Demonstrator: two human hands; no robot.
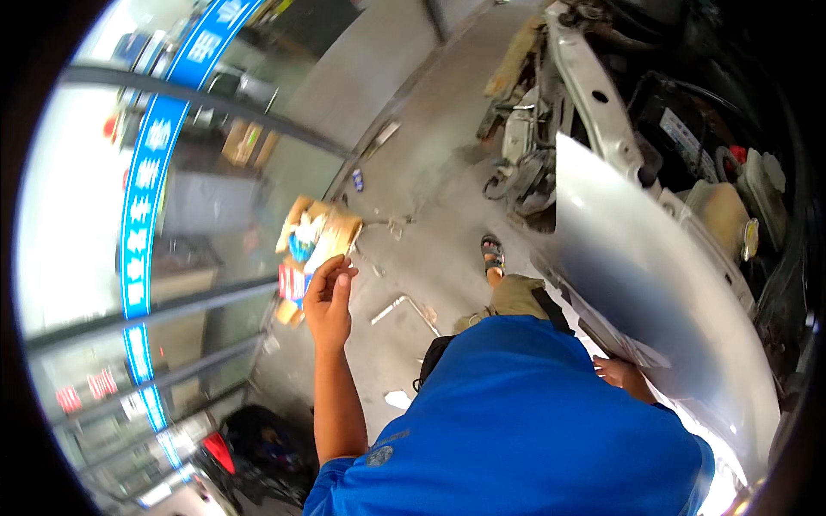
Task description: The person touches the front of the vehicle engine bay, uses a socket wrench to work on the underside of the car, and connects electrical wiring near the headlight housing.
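Note:
My left hand [330, 301] is raised over the floor on the left, its fingers loosely bent and the thumb apart, with nothing seen in it. Behind it stands an opened cardboard box [341, 232] with crumpled white and blue stuff inside. On the right, my right hand [621, 375] is low beside the lower edge of a silver car fender [637, 232]. Its fingers point left and look apart; whether they touch the fender cannot be made out. The fender curves along the side of a car's exposed engine bay.
A metal car frame rail [594, 86], a battery [684, 138] and a yellowish fluid tank [721, 215] fill the right. An L-shaped metal bar [404, 308] lies on the floor. Glass panels with a blue strip [146, 198] line the left, near a black bag [267, 451].

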